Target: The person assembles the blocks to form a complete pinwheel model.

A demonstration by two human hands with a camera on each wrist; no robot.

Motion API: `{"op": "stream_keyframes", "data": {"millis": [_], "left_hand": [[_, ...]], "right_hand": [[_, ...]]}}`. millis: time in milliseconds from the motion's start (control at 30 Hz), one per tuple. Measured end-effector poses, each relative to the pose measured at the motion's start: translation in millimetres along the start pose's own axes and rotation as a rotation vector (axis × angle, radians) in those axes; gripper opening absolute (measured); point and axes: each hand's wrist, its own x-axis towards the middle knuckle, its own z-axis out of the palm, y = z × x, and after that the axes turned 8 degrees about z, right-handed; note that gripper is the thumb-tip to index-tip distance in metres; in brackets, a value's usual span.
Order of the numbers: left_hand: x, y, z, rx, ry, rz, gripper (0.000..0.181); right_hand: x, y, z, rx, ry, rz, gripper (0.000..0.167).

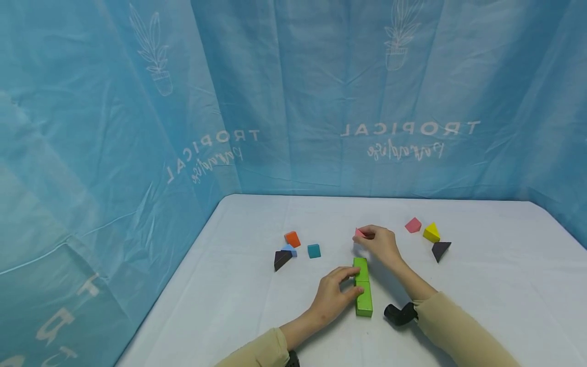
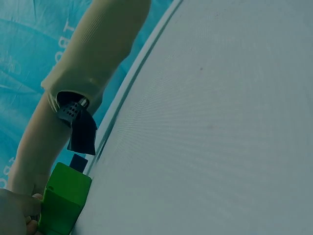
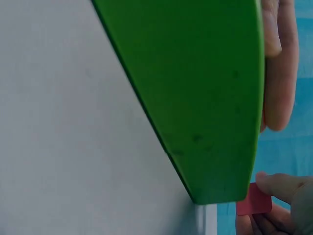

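In the head view, two green blocks (image 1: 364, 298) lie end to end in a line on the white table. My left hand (image 1: 331, 295) is beside them on their left, its index fingertip and thumb touching them. A single green end shows in the left wrist view, where part of the left hand (image 2: 17, 210) is against it. Just beyond the line, my right hand (image 1: 380, 244) pinches a small pink block (image 1: 359, 233) between thumb and fingers. Its square reddish face (image 3: 254, 199) shows in the right wrist view, past the large green side (image 3: 205, 98).
Left of the hands sit an orange block (image 1: 292, 239), a light blue block (image 1: 290, 250), a black block (image 1: 282, 260) and a teal block (image 1: 314, 251). Toward the right are another pink block (image 1: 413, 225), a yellow block (image 1: 431, 232) and a second black block (image 1: 441, 251). Blue curtains (image 1: 298, 102) surround the table.
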Motion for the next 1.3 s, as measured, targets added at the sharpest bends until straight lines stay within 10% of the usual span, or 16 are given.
{"op": "stream_keyframes", "data": {"millis": [667, 1300], "left_hand": [[-1.2, -2.1, 0.3, 0.018, 0.001, 0.008, 0.04], [-0.4, -0.5, -0.5, 0.002, -0.002, 0.011, 0.04]], "right_hand": [[-11.8, 3.9, 6.5, -0.042, -0.108, 0.113, 0.037], [-9.8, 14.9, -0.5, 0.25, -0.272, 0.278, 0.032]]}}
